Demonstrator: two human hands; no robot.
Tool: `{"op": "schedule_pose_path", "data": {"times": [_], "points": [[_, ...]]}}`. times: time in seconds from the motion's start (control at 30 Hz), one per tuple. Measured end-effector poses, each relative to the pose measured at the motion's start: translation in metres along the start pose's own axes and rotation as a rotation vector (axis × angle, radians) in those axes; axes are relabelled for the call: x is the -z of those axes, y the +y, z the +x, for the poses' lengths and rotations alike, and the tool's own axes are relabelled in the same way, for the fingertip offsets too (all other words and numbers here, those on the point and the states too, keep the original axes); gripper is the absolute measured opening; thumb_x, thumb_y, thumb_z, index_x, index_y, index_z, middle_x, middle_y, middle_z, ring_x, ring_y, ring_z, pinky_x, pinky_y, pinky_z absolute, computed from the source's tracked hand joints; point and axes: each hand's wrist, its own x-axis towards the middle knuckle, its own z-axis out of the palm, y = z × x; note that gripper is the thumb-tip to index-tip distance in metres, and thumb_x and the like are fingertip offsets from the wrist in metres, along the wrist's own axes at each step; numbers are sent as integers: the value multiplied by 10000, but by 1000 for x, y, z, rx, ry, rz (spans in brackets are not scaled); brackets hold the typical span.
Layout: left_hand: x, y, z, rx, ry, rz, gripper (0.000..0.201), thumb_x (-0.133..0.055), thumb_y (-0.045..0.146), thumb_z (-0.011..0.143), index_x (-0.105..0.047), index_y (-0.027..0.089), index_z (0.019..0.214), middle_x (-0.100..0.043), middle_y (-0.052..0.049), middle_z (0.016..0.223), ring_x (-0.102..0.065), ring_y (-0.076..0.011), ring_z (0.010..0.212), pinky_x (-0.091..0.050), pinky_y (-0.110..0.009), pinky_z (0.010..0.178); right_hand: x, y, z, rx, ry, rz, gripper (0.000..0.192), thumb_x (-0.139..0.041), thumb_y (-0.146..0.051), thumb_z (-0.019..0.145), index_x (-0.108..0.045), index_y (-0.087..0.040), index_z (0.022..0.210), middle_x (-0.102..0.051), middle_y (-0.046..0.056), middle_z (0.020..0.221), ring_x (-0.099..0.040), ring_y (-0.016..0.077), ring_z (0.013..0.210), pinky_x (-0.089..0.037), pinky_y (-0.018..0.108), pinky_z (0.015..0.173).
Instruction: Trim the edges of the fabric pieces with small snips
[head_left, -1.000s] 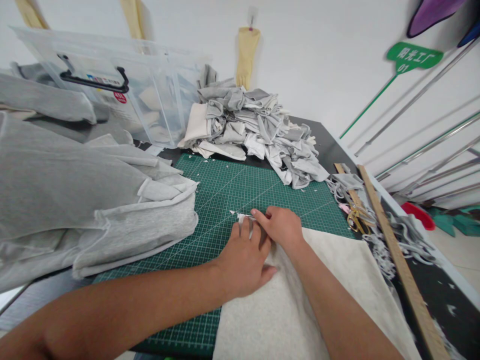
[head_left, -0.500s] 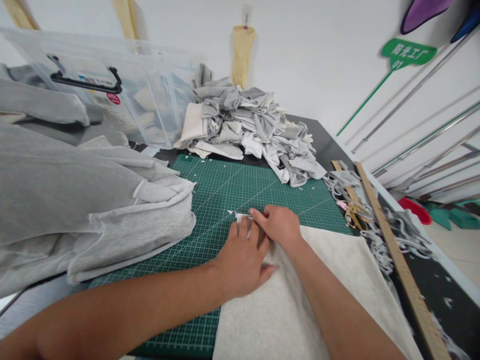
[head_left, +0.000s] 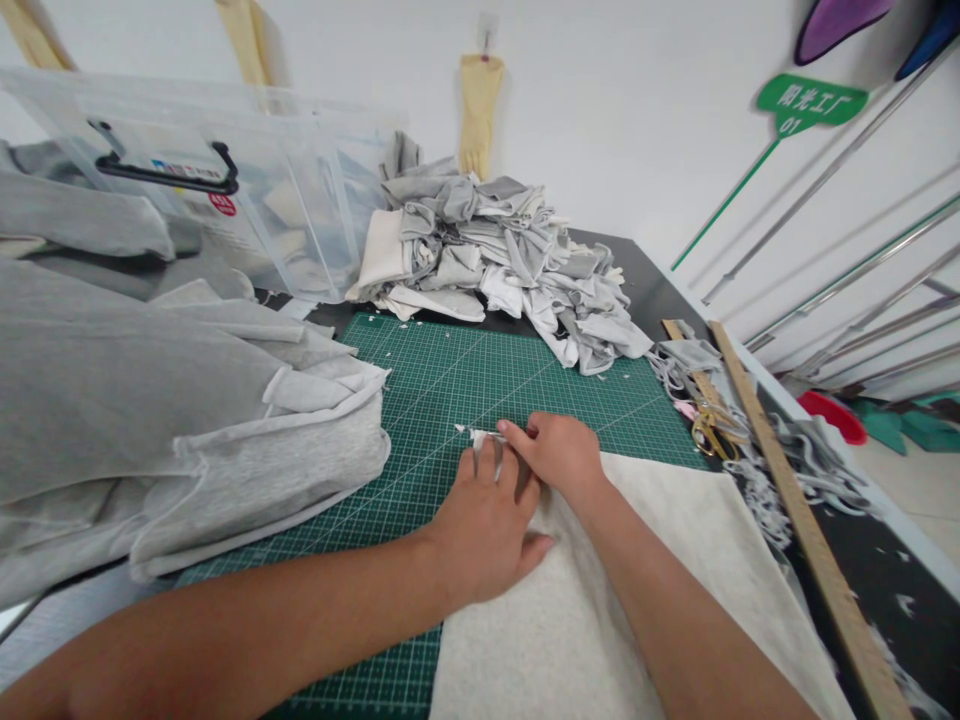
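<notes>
— How did that cream cloth (head_left: 660, 560) feel to handle?

— Soft and light, I'd judge, with a fuzzy nap and no stiffness at all. It lay flat on the green cutting mat (head_left: 450, 385), its far corner near the mat's middle. A sheet like that sags and drags if lifted by the middle, so the corner and the edges looked like the places to take hold.

— And your hands?

— My left hand (head_left: 484, 525) lay palm down on the cloth just behind that corner, its fingers (head_left: 491, 460) stretched out flat and holding nothing, only pressing. My right hand (head_left: 561, 455) sat just beside it, touching it, with the fingers drawn narrow on the very tip of the corner, where a small white scrap (head_left: 476, 433) stuck out. Whether I pinched the cloth itself or only that scrap, I couldn't tell.

— Room to move?

— Open mat ahead, up to the heap of grey and white pieces (head_left: 495, 265). On my left, folded grey fabric (head_left: 165, 420) overlapped the mat's edge. On my right, a wooden ruler (head_left: 795, 500) ran along the desk (head_left: 660, 290) beside the cloth's right edge, with scissors (head_left: 709, 430) and cut strips near it.
</notes>
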Motion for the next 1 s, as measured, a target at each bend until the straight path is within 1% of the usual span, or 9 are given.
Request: {"op": "schedule_pose_path", "data": {"times": [0.23,0.43,0.67,1.0], "points": [[0,0,-1,-5,3,-5,718,-370,600,871,-319,125,1408,-276,-251,1450,-263,-469,1306,-223,-605,1013,-1,1,-1,23,20,3,627,-294,-727,836,-638,-231,668,-664,36,666,-602,188,654,-313,279,544],[0,0,0,-1,4,7,690,-350,598,881,-354,129,1387,-295,-250,1439,-274,-464,1301,-228,-608,1005,0,1,-1,17,21,10,617,-305,-716,843,-643,-226,681,-674,41,686,-605,181,666,-329,273,561],[0,0,0,-1,4,13,700,-353,597,880,-333,132,1403,-297,-235,1445,-272,-455,1306,-224,-601,1013,-2,2,-1,33,38,18,629,-291,-728,837,-636,-230,669,-660,33,661,-598,183,645,-303,279,539],[0,0,1,-2,7,4,697,-371,599,872,-357,130,1387,-298,-238,1442,-276,-455,1302,-225,-597,1015,-3,3,-1,24,30,19,622,-297,-727,837,-637,-232,676,-658,34,663,-586,178,638,-306,279,552]]}}
